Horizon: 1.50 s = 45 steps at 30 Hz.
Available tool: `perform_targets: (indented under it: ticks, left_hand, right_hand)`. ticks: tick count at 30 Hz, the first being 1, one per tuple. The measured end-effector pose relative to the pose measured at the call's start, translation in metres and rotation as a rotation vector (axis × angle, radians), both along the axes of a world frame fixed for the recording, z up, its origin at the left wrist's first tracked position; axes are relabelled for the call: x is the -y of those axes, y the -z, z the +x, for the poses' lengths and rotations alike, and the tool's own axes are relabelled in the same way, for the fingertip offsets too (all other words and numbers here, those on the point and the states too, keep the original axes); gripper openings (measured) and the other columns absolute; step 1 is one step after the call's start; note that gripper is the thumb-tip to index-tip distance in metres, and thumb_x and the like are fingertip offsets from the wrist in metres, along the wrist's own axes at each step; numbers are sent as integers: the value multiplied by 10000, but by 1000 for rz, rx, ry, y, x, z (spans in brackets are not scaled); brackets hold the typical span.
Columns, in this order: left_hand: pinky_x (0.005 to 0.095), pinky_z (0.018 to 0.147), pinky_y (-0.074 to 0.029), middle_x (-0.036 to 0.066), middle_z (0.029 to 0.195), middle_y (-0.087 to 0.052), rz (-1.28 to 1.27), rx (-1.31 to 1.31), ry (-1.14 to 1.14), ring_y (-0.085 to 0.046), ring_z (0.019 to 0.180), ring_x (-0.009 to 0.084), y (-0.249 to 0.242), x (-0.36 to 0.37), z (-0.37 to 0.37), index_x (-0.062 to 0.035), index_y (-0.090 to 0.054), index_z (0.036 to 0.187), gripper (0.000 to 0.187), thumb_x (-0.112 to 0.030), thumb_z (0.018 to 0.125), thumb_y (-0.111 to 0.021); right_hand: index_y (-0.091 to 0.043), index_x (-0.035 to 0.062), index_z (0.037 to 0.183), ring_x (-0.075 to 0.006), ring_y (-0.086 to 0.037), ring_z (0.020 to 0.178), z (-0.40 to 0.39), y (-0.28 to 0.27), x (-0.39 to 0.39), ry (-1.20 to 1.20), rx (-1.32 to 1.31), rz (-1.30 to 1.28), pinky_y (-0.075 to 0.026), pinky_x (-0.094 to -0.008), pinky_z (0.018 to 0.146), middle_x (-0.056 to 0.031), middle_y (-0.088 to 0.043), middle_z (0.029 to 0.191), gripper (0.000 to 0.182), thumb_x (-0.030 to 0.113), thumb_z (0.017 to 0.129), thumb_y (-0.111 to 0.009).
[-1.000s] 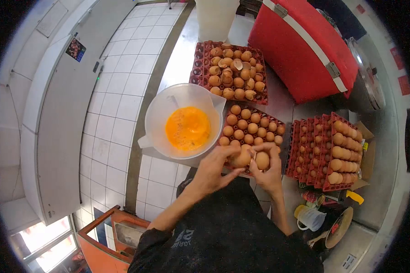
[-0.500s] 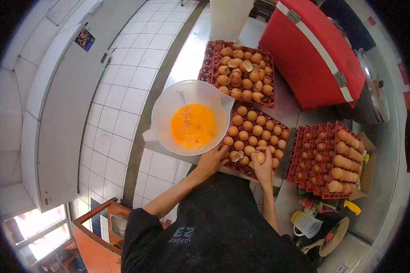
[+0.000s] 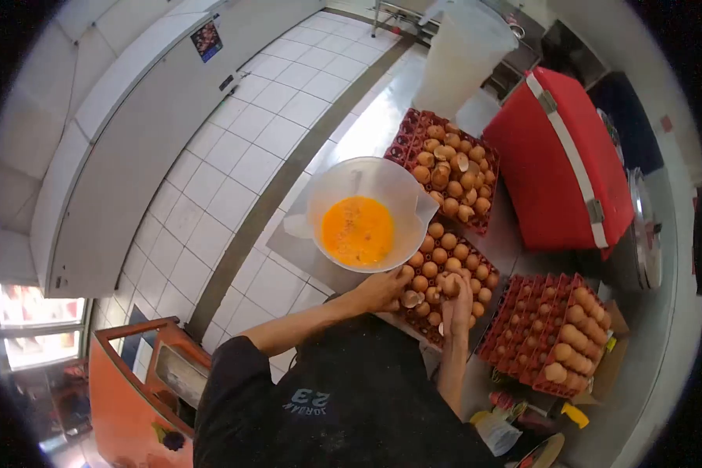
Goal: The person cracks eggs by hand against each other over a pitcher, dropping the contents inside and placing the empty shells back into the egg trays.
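My right hand (image 3: 455, 300) is closed around a brown egg (image 3: 449, 285) above the front part of a red egg tray (image 3: 418, 331). My left hand (image 3: 386, 289) rests at the tray's left edge, just below the pitcher, with its fingers curled; what they grip, if anything, is hidden. Close to its fingertips lies a broken eggshell (image 3: 412, 299). A large translucent plastic pitcher (image 3: 317, 204) stands left of the tray, its spout toward the eggs. Inside it is bright orange beaten-looking egg liquid (image 3: 357, 232).
Behind, another red tray (image 3: 404, 140) holds many cracked shells. Stacked egg trays (image 3: 522, 320) stand to the right. A red cooler box (image 3: 558, 156) and a tall translucent container (image 3: 462, 62) occupy the back. An orange cabinet-like object (image 3: 132, 390) stands at lower left.
The view has shifted, so the pitcher and trays sit further right and lower. My right hand has turned more upright around the egg. My left hand stays by the pitcher and tray.
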<state>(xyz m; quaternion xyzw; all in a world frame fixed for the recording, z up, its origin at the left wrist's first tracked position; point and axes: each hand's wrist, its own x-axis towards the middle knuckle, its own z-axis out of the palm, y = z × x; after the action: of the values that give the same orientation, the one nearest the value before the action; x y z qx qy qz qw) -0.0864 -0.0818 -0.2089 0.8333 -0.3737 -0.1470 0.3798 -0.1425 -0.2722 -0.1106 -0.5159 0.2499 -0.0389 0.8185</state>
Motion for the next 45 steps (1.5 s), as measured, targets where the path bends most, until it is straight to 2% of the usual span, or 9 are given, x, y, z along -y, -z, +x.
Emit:
perform_targets:
  ticks: [3,5,9,11,14,27,33,40,45]
  left_hand:
    - [531,864,-552,274,1223,-497,-120,-20,-40,-573,1148,461,-15,-3,-11,-61,-487,1356,618,-144,793,-728]
    - [484,1038,-476,258,1261,-520,-299,-141,-127,-564,1188,434,-83,-7,-16,-56,-538,1358,614,-149,783,-731]
    - [441,1083,-447,229,1310,-541,-636,62,-62,-566,1241,371,-173,-15,-3,-31,-512,1391,621,-130,824,-742]
    - [404,1048,-479,182,1347,-558,-1041,-60,-396,-578,1239,306,-192,-14,-1,-2,-562,1334,548,-113,838,-768]
    - [388,1100,-440,161,1354,-564,-1125,166,-699,-540,1291,259,-208,-10,8,44,-485,1383,521,-79,928,-705]
    - [364,1108,-445,170,1399,-554,-1046,-42,-810,-569,1270,255,-194,-29,22,39,-475,1441,529,-36,956,-672]
    - [248,824,-489,91,1157,-651,-1028,-405,-626,-589,909,107,-195,-60,44,13,-526,1406,420,-148,1024,-596]
    - [278,897,-530,109,1211,-630,-908,-361,-474,-638,1044,149,-204,-68,52,-9,-527,1411,428,-138,1014,-619]
    - [304,892,-587,139,1241,-651,-784,-246,-500,-691,1062,198,-209,-72,55,-7,-562,1388,452,-60,955,-678]
  right_hand:
    - [-533,64,1230,-148,-558,831,0,-7,4,-16,30,-23,-484,-323,734,-60,-534,1072,292,301,1070,-471]
    - [-525,55,1300,-153,-569,899,5,-10,8,-32,49,-46,-501,-325,823,-87,-556,1125,338,284,1067,-439]
    - [-518,51,1303,-141,-557,922,30,-63,-32,20,149,36,-500,-299,818,-85,-550,1137,347,282,1057,-436]
    - [-502,38,1312,-145,-562,923,40,-99,-55,-94,295,46,-497,-300,836,-86,-546,1145,361,272,1054,-405]
    - [-490,32,1312,-147,-565,938,56,-127,-88,-106,418,79,-491,-301,864,-88,-538,1159,379,283,1056,-367]
    - [-523,15,1295,-113,-558,936,80,-109,-116,-199,423,-111,-473,-267,895,-94,-552,1178,365,269,1051,-423]
    - [-541,17,1349,-146,-606,987,83,-107,-98,-366,371,-215,-514,-267,891,-112,-596,1187,382,165,998,-565]
    - [-566,69,1351,-216,-649,1107,96,-109,-99,-439,525,-537,-540,-321,943,-132,-636,1213,475,-2,894,-673]
    - [-582,51,1279,-309,-696,1051,97,-115,-96,-391,526,-769,-561,-382,903,-181,-673,1126,415,73,882,-699]
